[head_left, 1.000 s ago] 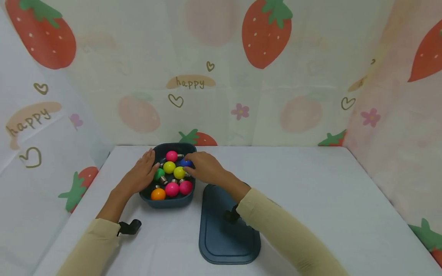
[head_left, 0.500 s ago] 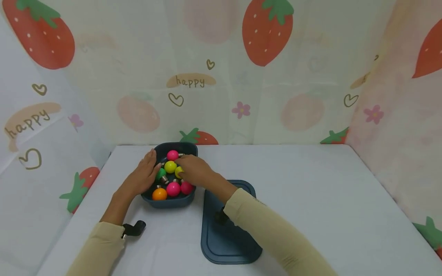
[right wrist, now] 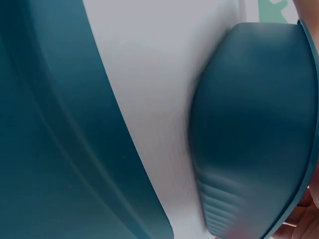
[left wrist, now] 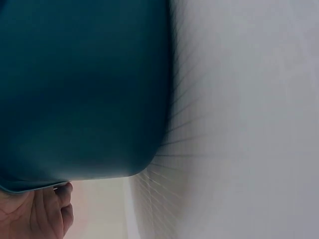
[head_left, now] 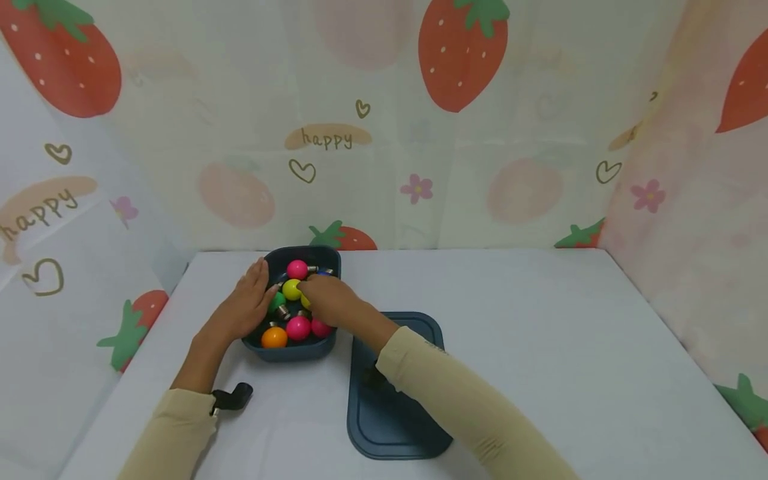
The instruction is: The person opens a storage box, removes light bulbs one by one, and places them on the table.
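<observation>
In the head view a dark blue box (head_left: 288, 355) holds several coloured bulbs, among them pink (head_left: 298, 327), orange (head_left: 274, 337), green (head_left: 277, 302) and yellow (head_left: 291, 289) ones. The left hand (head_left: 243, 307) rests against the box's left rim with its fingers extended. Over the right side of the box, the right hand (head_left: 331, 300) reaches in with bent fingers and partly covers a second yellow bulb (head_left: 306, 301). Its fingertips are hidden, so whether it pinches a bulb cannot be told. The box's outer wall fills much of the left wrist view (left wrist: 89, 99).
A dark blue lid (head_left: 396, 427) lies flat on the white table (head_left: 540, 347) to the right of the box, partly under the right forearm. Behind the table hangs a strawberry-printed cloth (head_left: 444, 213). A black camera (head_left: 234, 397) is strapped to the left wrist.
The right hand has moved left and inward, from the blue bulb at the box's right side to beside the yellow bulbs. The left hand has stayed at the rim.
</observation>
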`<state>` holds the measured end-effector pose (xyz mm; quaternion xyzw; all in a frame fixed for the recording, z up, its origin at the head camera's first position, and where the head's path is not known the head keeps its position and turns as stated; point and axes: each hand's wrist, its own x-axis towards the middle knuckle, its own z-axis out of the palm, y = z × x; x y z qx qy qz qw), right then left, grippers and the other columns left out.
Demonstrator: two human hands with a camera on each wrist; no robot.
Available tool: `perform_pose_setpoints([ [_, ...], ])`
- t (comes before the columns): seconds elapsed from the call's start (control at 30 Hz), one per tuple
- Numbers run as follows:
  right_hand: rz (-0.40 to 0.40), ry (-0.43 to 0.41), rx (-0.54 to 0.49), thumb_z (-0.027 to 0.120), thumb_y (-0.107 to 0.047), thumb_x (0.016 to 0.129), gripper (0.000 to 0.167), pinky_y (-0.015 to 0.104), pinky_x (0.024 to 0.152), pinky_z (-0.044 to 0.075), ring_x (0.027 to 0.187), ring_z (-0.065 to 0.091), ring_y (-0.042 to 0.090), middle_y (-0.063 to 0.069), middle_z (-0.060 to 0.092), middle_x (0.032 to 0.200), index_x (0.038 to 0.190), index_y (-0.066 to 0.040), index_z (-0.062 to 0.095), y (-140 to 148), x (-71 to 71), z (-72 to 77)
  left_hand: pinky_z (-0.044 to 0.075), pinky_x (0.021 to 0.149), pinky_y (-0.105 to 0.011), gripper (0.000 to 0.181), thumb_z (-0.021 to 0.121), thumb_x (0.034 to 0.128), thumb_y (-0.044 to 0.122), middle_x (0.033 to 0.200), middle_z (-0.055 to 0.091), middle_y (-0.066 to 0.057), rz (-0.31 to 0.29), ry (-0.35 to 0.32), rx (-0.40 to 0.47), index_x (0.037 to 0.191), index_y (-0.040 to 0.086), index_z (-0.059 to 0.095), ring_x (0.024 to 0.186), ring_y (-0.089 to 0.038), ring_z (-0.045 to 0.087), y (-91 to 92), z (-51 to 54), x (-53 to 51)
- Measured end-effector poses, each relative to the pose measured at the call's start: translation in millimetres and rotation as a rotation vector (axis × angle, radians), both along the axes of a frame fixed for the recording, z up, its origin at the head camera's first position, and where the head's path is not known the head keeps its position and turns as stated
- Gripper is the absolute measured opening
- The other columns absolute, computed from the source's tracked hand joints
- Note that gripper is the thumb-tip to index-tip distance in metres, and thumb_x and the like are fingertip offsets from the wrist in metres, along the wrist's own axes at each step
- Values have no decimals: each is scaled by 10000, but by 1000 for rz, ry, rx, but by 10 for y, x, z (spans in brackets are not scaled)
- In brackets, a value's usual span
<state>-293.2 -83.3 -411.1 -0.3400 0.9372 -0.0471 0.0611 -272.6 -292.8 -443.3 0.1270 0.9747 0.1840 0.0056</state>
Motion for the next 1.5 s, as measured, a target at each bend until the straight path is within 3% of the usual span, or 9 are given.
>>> perform_pose_setpoints([
  [0.23, 24, 69, 54, 728, -244, 957, 353, 255, 859, 542, 917, 588, 142, -7, 682, 1123, 1287, -152, 645, 4, 0, -12, 46, 1211, -602, 714, 330, 1118, 339, 1663, -40, -283, -8, -15, 27, 1570, -106, 1, 1530, -456, 2, -18, -20, -16],
  [0.33, 34, 101, 65, 732, -238, 953, 311, 259, 849, 534, 886, 581, 141, -11, 684, 1066, 1242, -150, 659, 8, 1, -36, 49, 1211, -603, 724, 324, 1118, 354, 1662, -43, -287, -6, -14, 22, 1568, -109, -2, 1529, -458, 4, -19, -28, -17],
  [0.53, 36, 135, 66, 754, -237, 935, 302, 271, 843, 536, 859, 585, 136, -27, 687, 1017, 1211, -153, 665, -2, -14, -81, 62, 1210, -607, 717, 327, 1118, 345, 1661, -37, -290, -1, -4, 9, 1567, -115, 7, 1530, -456, 11, -13, -33, -24],
  [0.77, 7, 122, 50, 724, -290, 955, 299, 326, 912, 516, 860, 590, 138, -36, 714, 1029, 1226, -168, 691, -13, -39, -140, 58, 1214, -597, 712, 320, 1119, 346, 1664, -38, -282, -2, 3, 18, 1567, -112, 10, 1533, -449, 8, 2, -46, -38],
  [0.93, 10, 117, 17, 742, -308, 942, 345, 295, 878, 527, 866, 596, 135, -34, 725, 1067, 1257, -175, 690, -17, -35, -148, 52, 1215, -594, 708, 329, 1117, 333, 1664, -36, -283, 10, 0, 24, 1566, -113, 10, 1533, -449, 7, 1, -52, -26],
  [1.3, 33, 41, -242, 710, -382, 958, 474, 244, 887, 537, 1013, 634, 137, -13, 713, 1211, 1360, -140, 641, 113, -5, -80, 60, 1212, -602, 705, 309, 1120, 344, 1662, -38, -288, 10, 4, 30, 1567, -114, 14, 1530, -457, 11, -3, -62, -30],
  [1.4, 41, 47, -317, 720, -389, 951, 498, 210, 829, 529, 956, 626, 122, -13, 723, 1162, 1368, -131, 637, 161, -6, -46, 52, 1213, -599, 705, 306, 1121, 345, 1662, -43, -286, 10, 0, 40, 1567, -115, 12, 1530, -458, 3, -6, -57, -22],
  [1.5, 47, 57, -382, 721, -405, 946, 507, 175, 727, 495, 837, 603, 101, -24, 727, 997, 1354, -113, 647, 213, -21, -8, 47, 1214, -597, 710, 300, 1120, 357, 1664, -48, -281, 13, -7, 42, 1568, -109, 6, 1530, -456, -3, -7, -50, -14],
])
